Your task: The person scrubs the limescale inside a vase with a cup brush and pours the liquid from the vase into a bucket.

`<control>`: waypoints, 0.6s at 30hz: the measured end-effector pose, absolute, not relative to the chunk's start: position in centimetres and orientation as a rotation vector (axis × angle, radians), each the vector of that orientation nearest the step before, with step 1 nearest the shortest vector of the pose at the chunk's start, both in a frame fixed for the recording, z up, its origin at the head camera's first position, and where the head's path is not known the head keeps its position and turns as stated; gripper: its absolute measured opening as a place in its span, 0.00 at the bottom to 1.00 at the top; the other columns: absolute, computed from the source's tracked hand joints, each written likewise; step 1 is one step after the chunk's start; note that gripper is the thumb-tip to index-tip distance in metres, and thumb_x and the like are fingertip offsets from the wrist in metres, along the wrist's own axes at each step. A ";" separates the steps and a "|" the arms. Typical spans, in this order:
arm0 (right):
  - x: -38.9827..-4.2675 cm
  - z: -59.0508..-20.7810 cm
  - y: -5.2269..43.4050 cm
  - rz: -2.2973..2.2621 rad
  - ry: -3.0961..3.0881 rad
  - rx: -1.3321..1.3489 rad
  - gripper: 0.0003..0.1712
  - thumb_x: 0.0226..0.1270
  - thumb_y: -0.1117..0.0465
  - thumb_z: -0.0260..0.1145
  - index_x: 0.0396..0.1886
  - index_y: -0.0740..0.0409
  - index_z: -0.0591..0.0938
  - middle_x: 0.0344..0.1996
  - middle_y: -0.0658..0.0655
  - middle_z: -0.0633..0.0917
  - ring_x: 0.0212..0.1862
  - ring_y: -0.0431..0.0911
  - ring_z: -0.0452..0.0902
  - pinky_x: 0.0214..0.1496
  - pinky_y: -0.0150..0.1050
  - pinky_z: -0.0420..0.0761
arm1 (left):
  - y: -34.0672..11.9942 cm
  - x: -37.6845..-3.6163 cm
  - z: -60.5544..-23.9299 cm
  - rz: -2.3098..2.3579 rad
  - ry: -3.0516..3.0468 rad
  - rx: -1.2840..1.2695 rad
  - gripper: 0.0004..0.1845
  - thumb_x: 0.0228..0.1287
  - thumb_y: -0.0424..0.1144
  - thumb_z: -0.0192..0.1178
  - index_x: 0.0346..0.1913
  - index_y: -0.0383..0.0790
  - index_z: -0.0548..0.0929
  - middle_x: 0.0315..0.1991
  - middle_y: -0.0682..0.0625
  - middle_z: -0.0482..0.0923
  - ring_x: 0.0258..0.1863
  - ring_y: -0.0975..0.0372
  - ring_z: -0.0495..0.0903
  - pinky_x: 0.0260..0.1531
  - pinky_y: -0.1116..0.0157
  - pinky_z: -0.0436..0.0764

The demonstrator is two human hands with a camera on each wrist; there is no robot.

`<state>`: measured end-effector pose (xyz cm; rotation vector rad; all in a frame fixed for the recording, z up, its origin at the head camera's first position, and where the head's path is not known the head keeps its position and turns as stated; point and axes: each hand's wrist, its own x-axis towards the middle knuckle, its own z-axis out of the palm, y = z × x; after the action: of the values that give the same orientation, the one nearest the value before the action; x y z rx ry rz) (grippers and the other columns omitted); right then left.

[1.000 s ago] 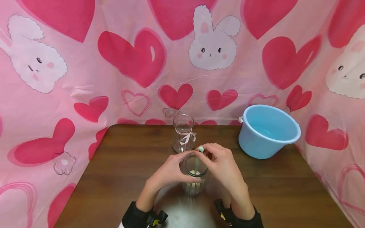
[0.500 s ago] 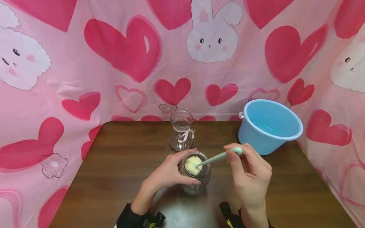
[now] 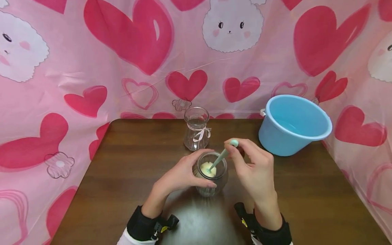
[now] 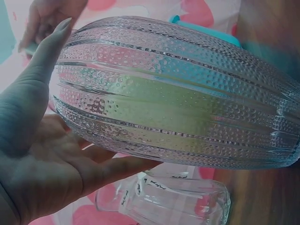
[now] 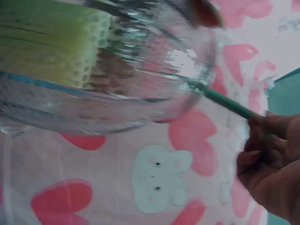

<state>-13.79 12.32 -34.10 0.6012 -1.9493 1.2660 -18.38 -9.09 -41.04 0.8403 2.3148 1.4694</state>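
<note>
A ribbed, dotted glass jar (image 3: 222, 178) stands near the middle of the table, its mouth tipped slightly toward the head camera. My left hand (image 3: 180, 173) grips it near the rim, thumb on the near side and fingers round the far side. Inside the jar is the pale yellow sponge head (image 3: 207, 169) of a bottle brush, its colour showing through the glass in the left wrist view. My right hand (image 3: 256, 166) pinches the end of the brush's mint-green handle (image 3: 220, 159), which slants out over the rim. In the right wrist view, the handle (image 5: 229, 104) runs into the jar's mouth.
Behind the jar stands a second clear glass vase (image 3: 196, 136) with a white ribbon bow. A light blue bucket (image 3: 278, 136) sits at the back right of the brown wooden table (image 3: 131, 163). Pink cloth with hearts and rabbits (image 3: 232, 34) hangs around the table.
My right hand first swung right, with the sponge rising to the jar's mouth, then came back left as the sponge sank a little. The left hand keeps its grip. The head view has tilted down.
</note>
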 end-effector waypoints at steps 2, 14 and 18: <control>-13.6 -33.8 12.4 1.345 -1.776 0.644 0.13 0.69 0.62 0.74 0.39 0.72 0.87 0.27 0.57 0.85 0.29 0.39 0.75 0.35 0.25 0.75 | -9.0 -18.6 -40.9 1.476 2.310 0.867 0.46 0.48 0.50 0.84 0.71 0.59 0.73 0.59 0.62 0.80 0.57 0.66 0.79 0.60 0.54 0.77; -15.4 -35.6 10.9 1.328 -1.908 0.740 0.08 0.69 0.62 0.73 0.43 0.63 0.89 0.29 0.53 0.85 0.31 0.40 0.74 0.33 0.29 0.73 | -9.1 -18.6 -41.1 1.479 2.294 0.878 0.46 0.49 0.50 0.84 0.72 0.58 0.72 0.62 0.64 0.78 0.60 0.65 0.78 0.60 0.57 0.78; -16.5 -36.8 9.8 1.242 -2.097 0.767 0.11 0.62 0.70 0.76 0.44 0.59 0.90 0.32 0.49 0.86 0.31 0.40 0.74 0.31 0.30 0.75 | -9.4 -18.4 -41.1 1.488 2.280 0.877 0.54 0.51 0.50 0.82 0.79 0.63 0.62 0.74 0.65 0.68 0.73 0.65 0.68 0.69 0.52 0.71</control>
<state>-16.46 9.81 -36.80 0.7667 -2.0965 1.2417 -18.40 -9.37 -41.08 0.8768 2.2805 1.4876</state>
